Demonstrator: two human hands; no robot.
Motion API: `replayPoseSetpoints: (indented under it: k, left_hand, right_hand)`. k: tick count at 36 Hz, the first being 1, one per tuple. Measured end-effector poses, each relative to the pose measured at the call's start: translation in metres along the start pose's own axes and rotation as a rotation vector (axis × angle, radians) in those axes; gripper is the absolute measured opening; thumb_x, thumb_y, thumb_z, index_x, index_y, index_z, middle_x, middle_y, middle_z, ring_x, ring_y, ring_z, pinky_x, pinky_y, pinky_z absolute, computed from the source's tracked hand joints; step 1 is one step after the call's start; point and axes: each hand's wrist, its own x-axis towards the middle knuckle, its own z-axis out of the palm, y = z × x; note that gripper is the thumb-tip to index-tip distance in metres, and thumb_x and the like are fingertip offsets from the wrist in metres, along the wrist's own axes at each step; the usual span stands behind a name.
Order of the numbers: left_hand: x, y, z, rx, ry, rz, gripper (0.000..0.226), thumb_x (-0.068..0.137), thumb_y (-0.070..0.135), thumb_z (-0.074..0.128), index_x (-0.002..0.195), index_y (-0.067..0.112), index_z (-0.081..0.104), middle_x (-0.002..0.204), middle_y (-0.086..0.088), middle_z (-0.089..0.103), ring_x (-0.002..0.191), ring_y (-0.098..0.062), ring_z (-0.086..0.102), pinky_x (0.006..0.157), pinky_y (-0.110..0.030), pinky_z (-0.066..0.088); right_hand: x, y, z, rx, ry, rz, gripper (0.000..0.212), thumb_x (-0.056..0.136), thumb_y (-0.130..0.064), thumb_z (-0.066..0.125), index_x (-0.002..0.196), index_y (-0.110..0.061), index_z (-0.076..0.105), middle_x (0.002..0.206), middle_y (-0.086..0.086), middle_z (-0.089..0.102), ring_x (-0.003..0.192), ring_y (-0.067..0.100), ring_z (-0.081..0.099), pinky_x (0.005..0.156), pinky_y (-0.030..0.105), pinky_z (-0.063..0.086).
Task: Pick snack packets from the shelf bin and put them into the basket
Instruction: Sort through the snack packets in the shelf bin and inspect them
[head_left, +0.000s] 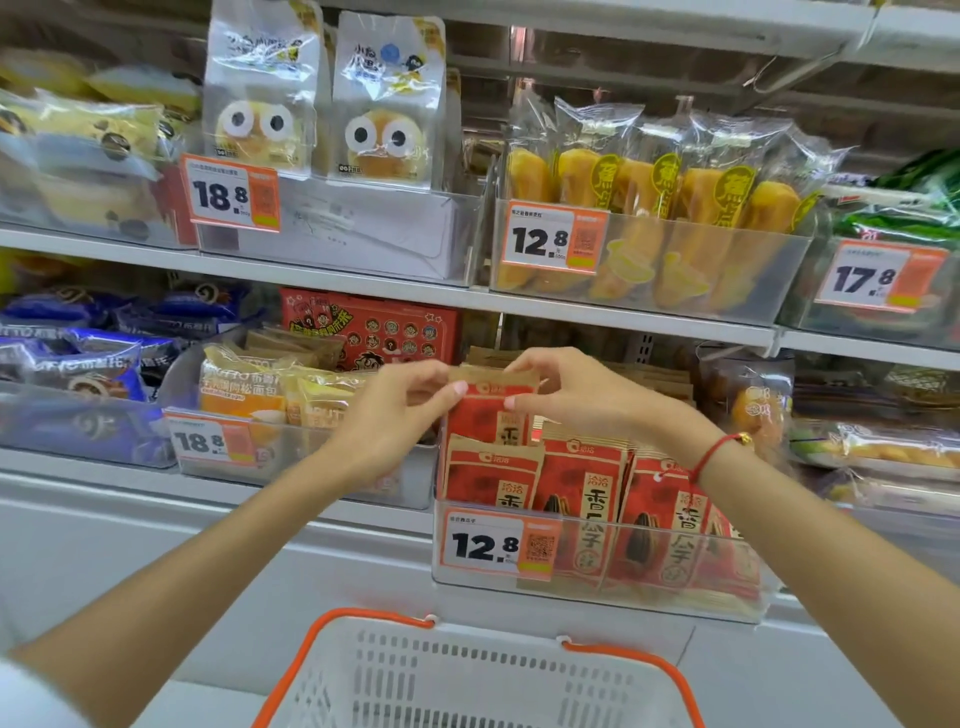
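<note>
Both hands pinch one red packet above the shelf bin.
Head view: left hand (395, 415) and right hand (582, 395) grip top corners of packet (485, 415), fingers curled, packet raised above the others in clear bin (597, 571) with 12.8 tag (496, 543); white basket (467, 675), orange handles, below.

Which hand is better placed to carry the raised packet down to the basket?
Either: left hand and right hand each pinch the red-and-brown paper snack packet's top corners; the white basket with orange handles lies centred below.
</note>
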Motion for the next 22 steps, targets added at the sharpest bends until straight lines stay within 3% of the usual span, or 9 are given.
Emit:
replayPoseSetpoints:
  k: [4, 7, 12, 16, 18, 20, 22]
  left_hand:
    - [0.002, -0.004, 0.005, 0.067, -0.002, -0.017, 0.013, 0.095, 0.034, 0.057, 0.100, 0.035, 0.068, 0.094, 0.021, 0.071, 0.091, 0.007, 0.064, 0.089, -0.031, 0.053]
    - [0.005, -0.001, 0.003, 0.126, 0.090, 0.024, 0.009, 0.092, 0.034, 0.061, 0.097, 0.037, 0.068, 0.093, 0.022, 0.069, 0.089, 0.007, 0.061, 0.082, -0.024, 0.049]
    - [0.008, 0.001, -0.001, 0.330, -0.103, -0.025, 0.008, 0.091, 0.038, 0.062, 0.084, 0.042, 0.065, 0.085, 0.023, 0.067, 0.085, 0.008, 0.060, 0.075, -0.020, 0.049]
    - [0.015, 0.005, -0.015, 0.314, -0.193, -0.057, 0.009, 0.088, 0.032, 0.067, 0.083, 0.031, 0.074, 0.087, 0.016, 0.072, 0.088, 0.002, 0.062, 0.079, -0.026, 0.048]
    - [0.017, 0.007, -0.018, 0.249, -0.233, -0.070, 0.010, 0.087, 0.025, 0.069, 0.080, 0.028, 0.075, 0.087, 0.013, 0.072, 0.081, 0.005, 0.061, 0.072, -0.019, 0.044]
    - [0.021, 0.006, -0.016, 0.186, -0.209, -0.067, 0.008, 0.089, 0.024, 0.066, 0.087, 0.027, 0.074, 0.090, 0.016, 0.070, 0.080, 0.010, 0.060, 0.070, -0.011, 0.041]
    - [0.025, 0.003, -0.011, 0.181, -0.130, -0.060, 0.016, 0.094, 0.024, 0.060, 0.106, 0.026, 0.071, 0.098, 0.019, 0.066, 0.090, 0.007, 0.059, 0.080, -0.017, 0.046]
  right_hand:
    - [0.001, 0.002, 0.002, -0.078, 0.102, -0.040, 0.011, 0.090, -0.031, 0.068, 0.096, -0.023, 0.071, 0.088, -0.005, 0.067, 0.082, 0.010, 0.061, 0.078, 0.030, 0.049]
    - [0.002, 0.006, 0.001, -0.126, 0.080, 0.006, 0.018, 0.089, -0.035, 0.068, 0.096, -0.020, 0.075, 0.096, -0.004, 0.071, 0.093, 0.011, 0.063, 0.088, 0.034, 0.052]
    - [0.006, 0.007, 0.002, -0.215, -0.162, 0.054, 0.021, 0.091, -0.033, 0.066, 0.105, -0.021, 0.075, 0.110, -0.004, 0.071, 0.100, 0.008, 0.061, 0.097, 0.033, 0.050]
    - [0.008, 0.001, -0.008, -0.219, -0.340, 0.086, 0.033, 0.096, -0.041, 0.056, 0.120, -0.023, 0.069, 0.132, -0.009, 0.061, 0.120, 0.008, 0.053, 0.112, 0.035, 0.037]
    - [0.008, -0.001, -0.016, -0.191, -0.435, 0.153, 0.038, 0.096, -0.051, 0.050, 0.119, -0.028, 0.068, 0.141, -0.012, 0.053, 0.132, 0.009, 0.043, 0.116, 0.035, 0.030]
    - [0.010, 0.001, -0.021, -0.145, -0.447, 0.181, 0.036, 0.096, -0.054, 0.045, 0.111, -0.032, 0.070, 0.139, -0.010, 0.055, 0.129, 0.011, 0.047, 0.109, 0.031, 0.037]
    - [0.016, 0.006, -0.019, -0.099, -0.289, 0.140, 0.031, 0.098, -0.045, 0.049, 0.109, -0.026, 0.071, 0.123, -0.005, 0.066, 0.114, 0.014, 0.059, 0.094, 0.026, 0.046]
